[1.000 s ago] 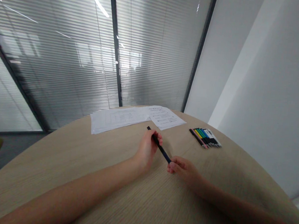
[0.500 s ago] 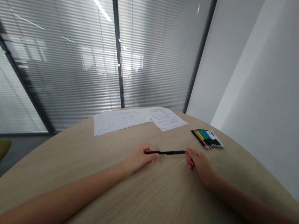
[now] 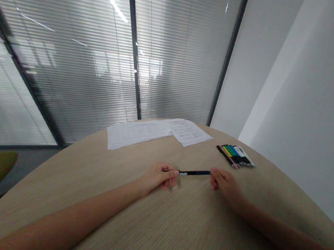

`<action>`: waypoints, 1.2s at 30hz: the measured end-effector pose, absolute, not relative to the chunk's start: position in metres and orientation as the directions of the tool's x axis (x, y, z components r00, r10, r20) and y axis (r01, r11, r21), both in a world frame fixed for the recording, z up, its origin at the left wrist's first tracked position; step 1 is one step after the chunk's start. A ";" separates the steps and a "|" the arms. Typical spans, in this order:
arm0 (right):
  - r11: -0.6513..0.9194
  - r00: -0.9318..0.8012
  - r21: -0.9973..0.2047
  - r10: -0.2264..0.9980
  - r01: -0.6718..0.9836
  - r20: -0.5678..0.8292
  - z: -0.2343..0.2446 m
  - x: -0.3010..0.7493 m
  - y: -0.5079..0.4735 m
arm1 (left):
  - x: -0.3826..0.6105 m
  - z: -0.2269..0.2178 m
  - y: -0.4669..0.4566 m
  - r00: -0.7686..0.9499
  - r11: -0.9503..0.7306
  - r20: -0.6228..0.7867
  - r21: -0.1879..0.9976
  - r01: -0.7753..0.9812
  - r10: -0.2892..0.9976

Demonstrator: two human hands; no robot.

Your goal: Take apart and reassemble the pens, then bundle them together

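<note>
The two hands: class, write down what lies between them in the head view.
A dark blue pen lies between them in the head view, held at its ends by the left hand and the right hand.

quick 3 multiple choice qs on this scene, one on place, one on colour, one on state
1. Where does the bundle of coloured markers lie on the round wood-grain table?
A) To the right of the papers, near the table's edge
B) On top of the papers
C) Under a hand

2. What colour is the barrel of the pen?
A) Bright yellow
B) Dark blue or black
C) White

3. How is that pen held?
A) Upright in one fist
B) Not at all, it lies on the papers
C) Level, between the fingers of the left hand and the right hand

1: A, the bundle lies apart from the sheets, towards the table's far right edge.
2: B, the barrel shows dark.
3: C, each hand pinches one end.
</note>
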State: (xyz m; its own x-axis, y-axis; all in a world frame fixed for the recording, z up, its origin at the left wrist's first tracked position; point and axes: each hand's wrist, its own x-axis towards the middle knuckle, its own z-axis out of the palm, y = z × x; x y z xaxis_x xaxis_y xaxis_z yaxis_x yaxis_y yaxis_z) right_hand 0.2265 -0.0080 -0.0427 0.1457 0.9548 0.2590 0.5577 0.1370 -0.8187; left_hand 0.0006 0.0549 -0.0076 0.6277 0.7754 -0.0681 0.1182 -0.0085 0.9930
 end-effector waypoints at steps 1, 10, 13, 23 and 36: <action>0.143 0.143 -0.806 0.952 0.575 0.271 -0.043 0.227 -0.008 | 0.000 -0.008 0.056 0.634 -0.008 -0.076 0.992 0.128 0.770; 0.198 0.129 -0.740 0.924 0.643 0.360 -0.029 0.220 -0.019 | -0.001 -0.009 0.056 0.702 0.008 -0.107 0.990 0.142 0.704; 0.205 0.126 -0.741 0.923 0.639 0.364 -0.031 0.221 -0.019 | 0.000 -0.008 0.054 0.689 0.023 -0.125 0.988 0.156 0.714; 0.277 0.076 -0.771 0.919 0.573 0.386 -0.034 0.219 -0.017 | 0.000 -0.007 0.057 0.700 0.041 -0.144 0.986 0.163 0.700; 0.125 0.112 -0.716 0.955 0.687 0.274 -0.026 0.212 -0.014 | -0.001 -0.007 0.056 0.627 0.005 -0.066 0.995 0.099 0.776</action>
